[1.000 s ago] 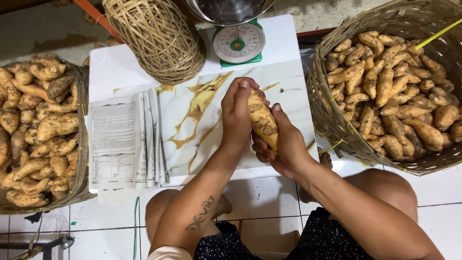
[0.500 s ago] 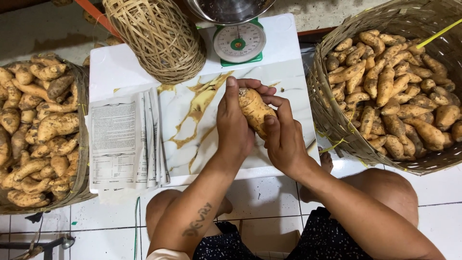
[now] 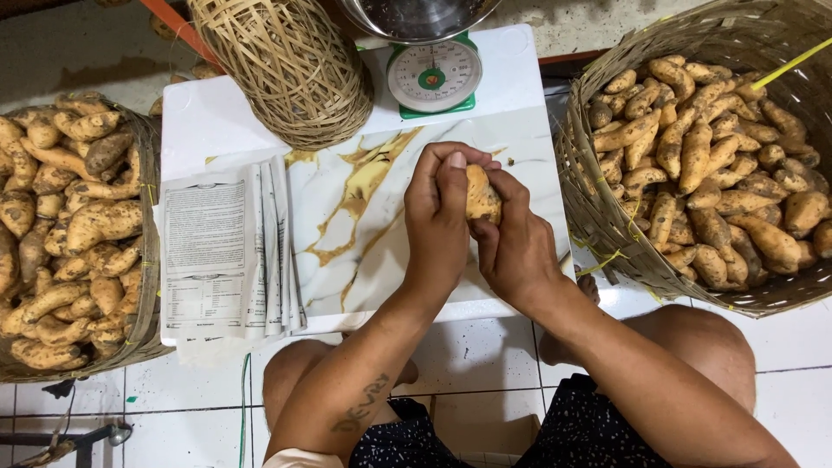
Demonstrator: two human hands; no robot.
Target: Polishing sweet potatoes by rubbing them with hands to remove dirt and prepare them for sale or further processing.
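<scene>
Two hands on one sweet potato, right over the middle of the low marble-patterned table. Nearest us, the person's bare knees and dark shorts sit above the white tiled floor, forearms reaching forward. The left hand is wrapped around the tuber's left side, thumb pressed over the top; the right hand cups it from the right and underneath, fingers curled around it. Both are closed on it, so it is held clear above the tabletop, not resting there.

That root looks firm and fairly dense for its size, with a dry, rough, slightly dusty skin, so it should not slip. It appears stiff, unlikely to bruise under a firm squeeze; the thick middle looks like the safest place to hold, as the tapered ends could snap.

Left of the hands, a stack of printed paper sheets lies on the table edge. Farther left, a woven basket is heaped with tubers; on the right, a bigger wicker basket holds many more. At the far end, a rattan bundle stands beside a green dial scale with a metal bowl on top.
</scene>
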